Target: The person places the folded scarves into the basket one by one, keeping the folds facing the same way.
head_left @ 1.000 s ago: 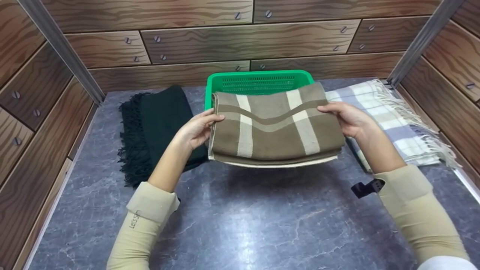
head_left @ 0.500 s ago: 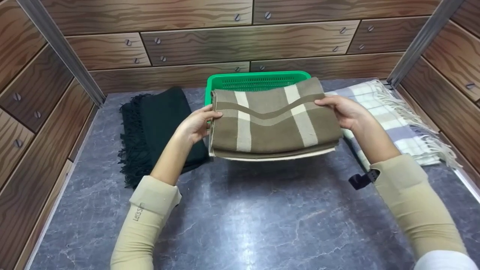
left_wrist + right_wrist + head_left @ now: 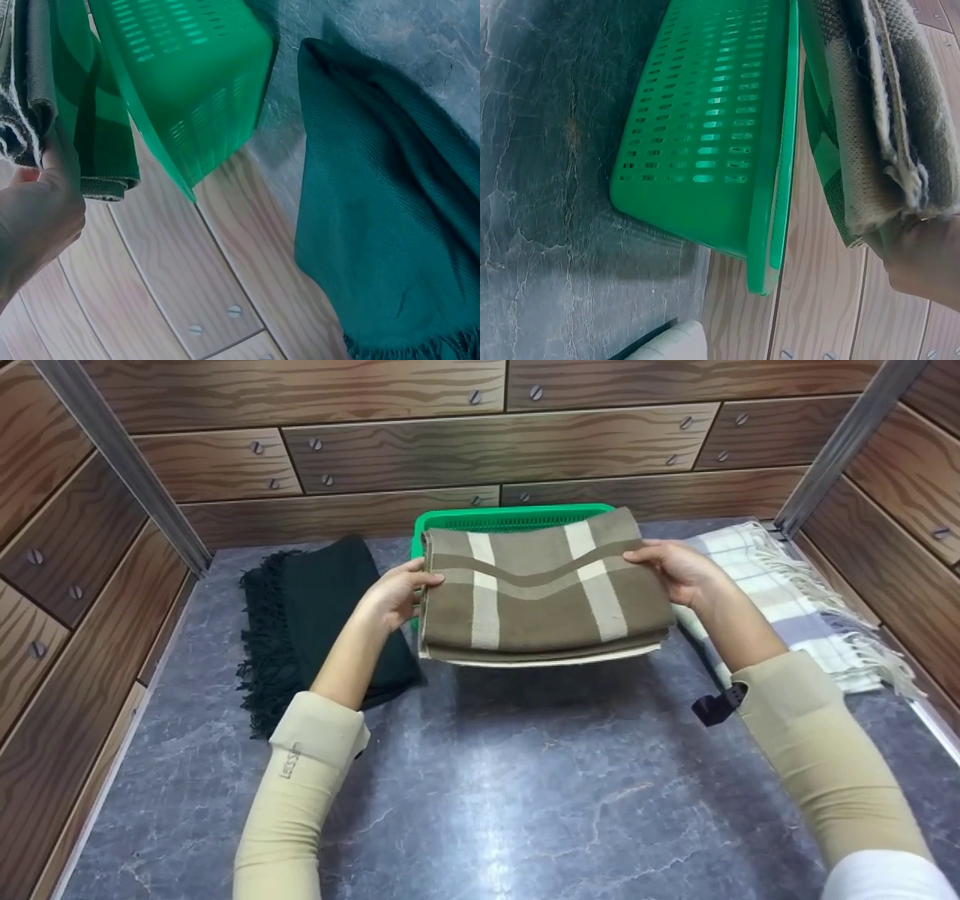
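Note:
Both hands hold a folded brown scarf (image 3: 540, 607) with cream and beige stripes, one hand at each side. My left hand (image 3: 394, 594) pinches its left edge, thumb on top and fingers underneath. On the right edge, my right hand (image 3: 682, 574) grips in the same way. The scarf hangs over a green plastic basket (image 3: 517, 516) and covers most of it in the head view. Both wrist views show the scarf's layered edge (image 3: 30, 82) above the rim of the slotted basket (image 3: 705, 127).
A folded black fringed scarf (image 3: 330, 622) lies on the grey marbled table (image 3: 480, 780) left of the basket. To the right lies a folded white and lavender plaid scarf (image 3: 780, 607) with tassels. Wood-patterned walls (image 3: 480, 450) stand behind and at both sides.
Both hands have carried the brown scarf forward, away from the body, and slightly left. It now covers more of the green basket. The other two scarves have stayed put.

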The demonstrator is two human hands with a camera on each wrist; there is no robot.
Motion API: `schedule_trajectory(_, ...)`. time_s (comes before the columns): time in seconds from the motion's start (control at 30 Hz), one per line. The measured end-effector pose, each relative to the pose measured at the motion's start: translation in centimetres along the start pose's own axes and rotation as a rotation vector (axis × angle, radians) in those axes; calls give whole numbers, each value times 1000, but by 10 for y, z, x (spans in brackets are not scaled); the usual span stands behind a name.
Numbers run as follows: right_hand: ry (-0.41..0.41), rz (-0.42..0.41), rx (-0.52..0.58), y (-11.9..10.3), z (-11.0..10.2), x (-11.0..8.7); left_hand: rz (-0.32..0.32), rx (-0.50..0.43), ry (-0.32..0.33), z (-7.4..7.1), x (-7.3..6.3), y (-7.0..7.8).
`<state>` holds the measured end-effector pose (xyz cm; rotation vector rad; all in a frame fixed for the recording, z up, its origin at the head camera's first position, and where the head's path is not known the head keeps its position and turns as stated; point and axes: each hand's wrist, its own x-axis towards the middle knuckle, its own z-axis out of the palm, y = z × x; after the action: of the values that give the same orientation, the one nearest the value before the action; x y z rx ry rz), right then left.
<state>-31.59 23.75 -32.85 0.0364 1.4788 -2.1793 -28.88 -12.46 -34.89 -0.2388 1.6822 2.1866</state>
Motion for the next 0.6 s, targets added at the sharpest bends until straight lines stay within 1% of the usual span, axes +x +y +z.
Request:
schedule_trajectory(0.17,36,-19,-38,0,-2,5,2,22,4,1,6,2)
schedule_trajectory(0.27,85,-18,-39,-1,-3,8,-2,36,31,2,10,4)
schedule_trajectory(0.33,101,-22,-49,-1,-4,11,-3,56,49,2,12,6)
schedule_trajectory(0.4,113,-24,-67,-2,-4,13,-2,68,67,2,14,7)
schedule_trajectory(0.6,127,-29,-79,-5,-1,19,9,84,83,2,20,10)
